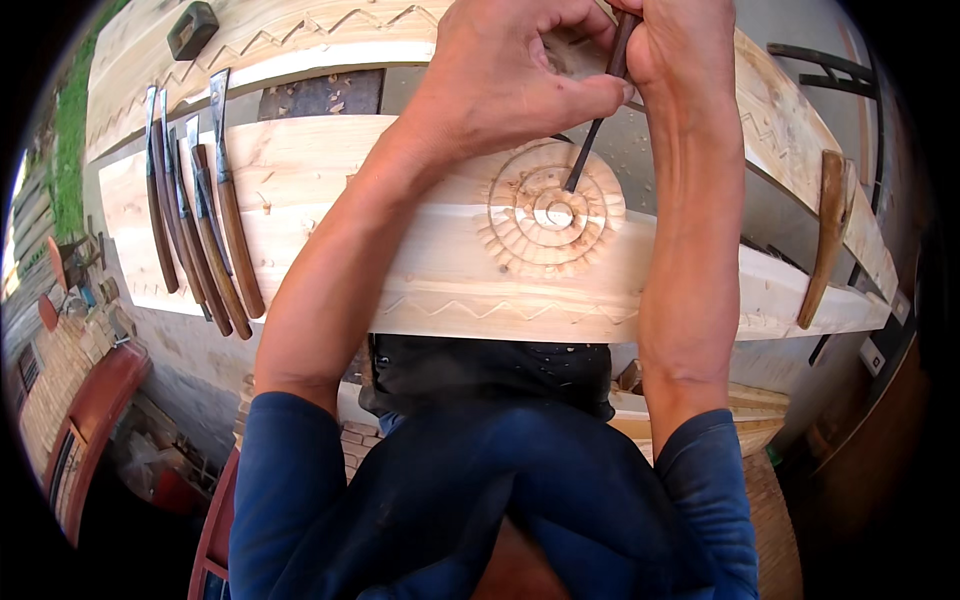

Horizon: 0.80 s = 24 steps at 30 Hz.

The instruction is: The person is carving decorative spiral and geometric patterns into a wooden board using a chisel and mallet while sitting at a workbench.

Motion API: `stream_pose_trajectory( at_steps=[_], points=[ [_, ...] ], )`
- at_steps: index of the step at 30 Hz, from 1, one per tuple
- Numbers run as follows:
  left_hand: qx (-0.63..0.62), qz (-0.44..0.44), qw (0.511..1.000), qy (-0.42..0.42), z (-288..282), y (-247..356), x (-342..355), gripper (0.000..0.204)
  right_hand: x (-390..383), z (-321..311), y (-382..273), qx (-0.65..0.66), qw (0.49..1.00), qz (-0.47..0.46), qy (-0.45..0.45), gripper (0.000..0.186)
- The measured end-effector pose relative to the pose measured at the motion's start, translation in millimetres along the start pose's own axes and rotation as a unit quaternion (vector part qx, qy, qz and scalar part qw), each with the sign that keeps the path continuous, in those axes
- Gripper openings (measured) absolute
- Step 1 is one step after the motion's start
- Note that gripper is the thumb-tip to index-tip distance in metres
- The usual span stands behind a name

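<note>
A carved round spiral pattern with radiating notches (553,207) lies on the pale wooden board (430,255) before me. A narrow chisel (583,155) stands tilted with its dark blade tip on the rings just above the spiral's centre. High on its brown handle, my right hand (688,50) is closed round it. From the left, my left hand (510,75) reaches to the same handle, its thumb against the lower end and its fingers curled near the upper part. The top of the handle is partly hidden by my hands.
Several wooden-handled chisels (200,215) lie side by side on the board's left. A wooden mallet-like handle (825,240) rests at the right end. Beyond lies another board (270,65) with zigzag carving and a dark block (193,30). Wood chips are scattered about.
</note>
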<state>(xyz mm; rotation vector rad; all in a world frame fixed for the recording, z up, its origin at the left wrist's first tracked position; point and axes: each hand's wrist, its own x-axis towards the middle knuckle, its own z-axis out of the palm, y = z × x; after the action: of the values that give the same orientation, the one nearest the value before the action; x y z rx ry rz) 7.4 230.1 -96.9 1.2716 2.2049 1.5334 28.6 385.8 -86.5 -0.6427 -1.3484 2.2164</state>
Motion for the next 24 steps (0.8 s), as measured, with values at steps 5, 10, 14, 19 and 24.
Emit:
stream_pose_trajectory(
  at_steps=[5, 10, 14, 19, 24],
  points=[
    [-0.003, 0.057, 0.998, 0.008, 6, -17, 3, 0.030, 6, -6, 8, 0.016, 0.999, 0.004, -0.031, 0.034],
    [0.001, 0.096, 0.994, 0.042, 11, -25, 3, 0.027, 4, -4, 10, 0.026, 0.999, 0.035, -0.007, 0.035],
    [-0.004, 0.076, 0.997, 0.032, 9, -22, 2, 0.027, -8, 5, 10, 0.034, 0.996, 0.077, 0.016, 0.034],
    [0.010, 0.052, 0.999, 0.010, 2, -14, -2, 0.027, 2, -11, 21, 0.198, 0.962, 0.153, -0.113, 0.033],
    [-0.034, 0.036, 0.998, -0.025, -7, -4, -2, 0.025, 5, -25, -9, 0.127, 0.981, 0.132, -0.066, 0.031]
  ],
)
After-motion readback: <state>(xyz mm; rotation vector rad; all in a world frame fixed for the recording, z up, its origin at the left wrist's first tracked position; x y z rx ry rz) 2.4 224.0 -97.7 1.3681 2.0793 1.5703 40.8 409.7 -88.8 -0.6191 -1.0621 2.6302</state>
